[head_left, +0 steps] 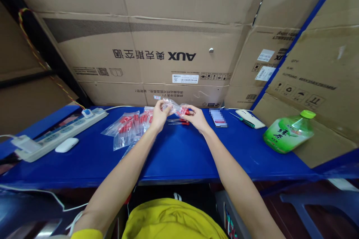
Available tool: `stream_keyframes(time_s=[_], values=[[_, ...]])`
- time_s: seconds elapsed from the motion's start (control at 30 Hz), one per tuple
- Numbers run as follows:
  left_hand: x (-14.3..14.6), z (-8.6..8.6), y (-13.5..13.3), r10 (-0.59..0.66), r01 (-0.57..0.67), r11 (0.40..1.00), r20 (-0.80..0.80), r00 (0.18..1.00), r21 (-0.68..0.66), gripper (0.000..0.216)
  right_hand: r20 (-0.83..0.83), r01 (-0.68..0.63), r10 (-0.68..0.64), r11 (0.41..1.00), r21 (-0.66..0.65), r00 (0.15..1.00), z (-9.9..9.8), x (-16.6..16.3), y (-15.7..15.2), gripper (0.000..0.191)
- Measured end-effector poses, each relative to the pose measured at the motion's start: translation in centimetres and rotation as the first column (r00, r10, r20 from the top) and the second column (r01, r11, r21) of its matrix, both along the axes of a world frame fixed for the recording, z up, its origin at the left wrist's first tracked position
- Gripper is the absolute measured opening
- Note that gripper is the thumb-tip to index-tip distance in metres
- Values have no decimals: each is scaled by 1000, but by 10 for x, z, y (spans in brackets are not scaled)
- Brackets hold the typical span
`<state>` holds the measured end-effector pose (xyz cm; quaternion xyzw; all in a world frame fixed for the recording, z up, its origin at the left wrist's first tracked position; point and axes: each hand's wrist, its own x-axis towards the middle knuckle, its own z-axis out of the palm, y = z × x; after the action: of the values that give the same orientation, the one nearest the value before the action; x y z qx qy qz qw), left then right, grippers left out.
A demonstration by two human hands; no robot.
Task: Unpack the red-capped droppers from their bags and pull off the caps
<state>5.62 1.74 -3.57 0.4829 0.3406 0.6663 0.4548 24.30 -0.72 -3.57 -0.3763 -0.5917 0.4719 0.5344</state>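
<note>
Between both hands a clear plastic bag (pixel 173 107) is held up over the back of the blue table, with red pieces (pixel 183 112) at its right end. My left hand (pixel 160 115) pinches the bag's left end. My right hand (pixel 197 117) closes around the end with the red pieces; how many it holds I cannot make out. Just below lie a few thin red-handled items (pixel 179 122). To the left of my left hand, several clear bags with red pieces (pixel 127 125) lie overlapping on the table, partly covered by my forearm.
A white power strip (pixel 68 132) and a white earbud case (pixel 66 145) are at left. At right lie a phone (pixel 218 118), a white phone-like slab (pixel 254 119), a green-handled screwdriver (pixel 246 121) and a green tea bottle (pixel 288 132). Cardboard walls (pixel 157 37) stand behind.
</note>
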Motion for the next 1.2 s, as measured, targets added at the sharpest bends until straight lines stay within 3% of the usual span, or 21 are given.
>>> stream_keyframes(time_s=[0.13,0.3,0.4,0.53,0.63,0.7,0.87,0.97,1.07,1.2], values=[[-3,-3,4,-17,17,999,-6,1000,-27,36,26,50,-49,998,-23,998,-1,7,4,52],[-4,-8,9,3,3,997,62,998,-81,37,23,-27,29,996,-80,999,-3,6,3,61],[-3,-10,9,-4,13,994,79,997,-112,37,29,23,-21,998,-57,999,-4,6,5,55],[-4,-8,7,-21,18,994,-21,1000,-105,33,2,96,-96,993,-68,995,-5,14,10,49],[-5,-6,7,15,-23,990,-60,998,-138,27,-42,98,-103,989,-108,994,-6,24,14,48],[-8,-5,8,105,-115,978,-65,992,-177,23,-31,86,-90,990,-113,995,-8,32,16,48],[-27,1,13,424,-436,895,-122,897,-92,18,108,162,-156,985,-54,982,-19,47,24,45],[-39,5,17,534,-541,840,-114,838,-44,20,174,155,-154,988,8,973,-28,46,29,40],[-43,5,21,539,-546,833,-89,837,-89,26,295,131,-161,984,119,942,-35,40,33,30],[-39,-1,24,468,-467,875,-26,883,-123,30,513,142,-241,964,224,824,-40,31,34,27]])
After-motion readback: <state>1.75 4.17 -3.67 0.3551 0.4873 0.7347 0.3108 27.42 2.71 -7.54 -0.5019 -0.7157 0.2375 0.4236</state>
